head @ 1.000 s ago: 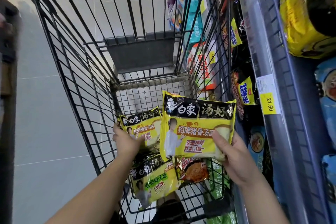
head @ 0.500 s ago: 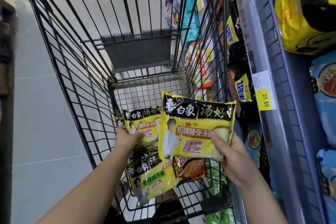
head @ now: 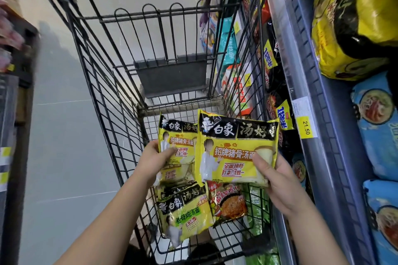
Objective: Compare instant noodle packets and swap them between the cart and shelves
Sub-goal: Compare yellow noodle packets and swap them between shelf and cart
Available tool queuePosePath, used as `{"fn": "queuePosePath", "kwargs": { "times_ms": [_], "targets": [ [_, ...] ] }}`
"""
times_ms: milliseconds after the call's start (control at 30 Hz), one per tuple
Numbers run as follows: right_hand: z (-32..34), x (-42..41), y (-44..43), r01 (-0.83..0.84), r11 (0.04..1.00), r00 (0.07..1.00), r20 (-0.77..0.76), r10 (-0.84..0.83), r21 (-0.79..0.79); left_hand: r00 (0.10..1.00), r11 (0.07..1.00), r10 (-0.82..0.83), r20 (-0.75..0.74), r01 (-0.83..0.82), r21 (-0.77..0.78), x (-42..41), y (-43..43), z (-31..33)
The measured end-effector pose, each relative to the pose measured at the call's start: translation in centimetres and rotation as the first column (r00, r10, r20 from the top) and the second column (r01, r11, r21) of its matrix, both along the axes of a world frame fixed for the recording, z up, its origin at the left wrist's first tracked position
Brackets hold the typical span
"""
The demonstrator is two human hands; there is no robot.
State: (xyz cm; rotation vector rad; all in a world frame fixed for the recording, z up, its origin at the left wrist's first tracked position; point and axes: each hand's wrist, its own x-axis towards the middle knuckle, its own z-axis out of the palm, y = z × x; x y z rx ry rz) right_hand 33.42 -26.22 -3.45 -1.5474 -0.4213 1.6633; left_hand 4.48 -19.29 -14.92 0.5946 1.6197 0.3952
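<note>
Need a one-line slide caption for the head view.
Left hand and right hand each hold a yellow noodle packet, left packet beside right packet, above a wire cart next to stocked shelves.

Right packet in my right hand: glossy yellow plastic film, crinkly. Left packet in my left hand: same glossy film. Cart: black coated metal wire, with a grey matt plastic flap. Price label, right: matt paper.

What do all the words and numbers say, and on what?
"白象 汤好", "招牌猪骨汤面": big packet in the right hand.
"白象", "招牌猪骨汤面": second packet in the left hand.
"白象", "老母鸡汤面": green-banded packet in the cart.
"21.50": shelf price tag.
The red packet: too blurred to read.
</note>
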Motion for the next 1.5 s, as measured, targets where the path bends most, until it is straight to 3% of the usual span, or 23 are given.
{"fn": "queuePosePath", "kwargs": {
  "times_ms": [300,533,767,1033,1300,1500],
  "targets": [
    [4.1,-0.5,1.9,-0.016,0.997,0.999,0.046,0.013,0.078,0.982,0.987,-0.025,0.187,-0.006,0.164,-2.7,3.4,9.1],
    [10.4,-1.4,3.4,0.113,0.967,0.992,0.033,-0.124,0.23,0.952,0.953,0.011,0.307,-0.103,0.284,-5.1,6.1,17.9],
    [18.5,-1.4,4.9,0.092,0.919,0.99,0.062,-0.125,0.384,0.921,0.882,-0.043,0.387,-0.147,0.447,-6.7,7.8,28.3],
    [29.2,-2.9,5.6,0.061,0.832,0.978,0.134,-0.16,0.552,0.868,0.751,-0.245,0.432,-0.113,0.651,-7.1,8.8,41.0],
    [34.8,-7.0,2.5,0.181,0.728,0.926,0.135,-0.353,0.662,0.821,0.652,-0.363,0.44,-0.113,0.749,-9.7,9.2,45.2],
    [36.7,-11.1,-4.2,0.369,0.645,0.769,0.169,-0.616,0.669,0.691,0.633,-0.557,0.46,-0.004,0.774,-10.2,10.0,46.4]
  ]
}}
